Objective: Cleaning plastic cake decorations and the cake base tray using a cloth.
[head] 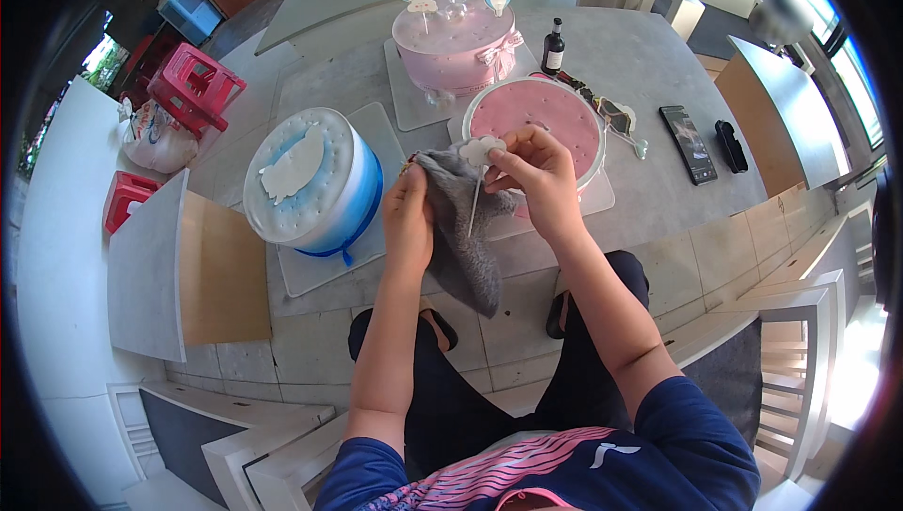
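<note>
My left hand (pixel 409 218) grips a grey cloth (pixel 462 229) that hangs down in front of me. Between the fingers of my right hand (pixel 532 172) is a white cloud-shaped topper (pixel 481 150) on a thin stick, held against the cloth. Just beyond that hand stands a round cake-like form with a pink top (pixel 525 112) and white rim. To the left, a blue and white round form (pixel 310 179) carries a flat white cutout (pixel 296 162). Farther back, a pink round form (pixel 451 45) with a bow bears balloon and cloud toppers and clear balls.
On the grey table (pixel 635 38) are a dark bottle (pixel 554 49), sunglasses (pixel 615 117), a phone (pixel 688 144) and a black case (pixel 731 147). Red plastic stools (pixel 194 84) and a filled plastic bag (pixel 159 137) are at the left. White chairs flank me.
</note>
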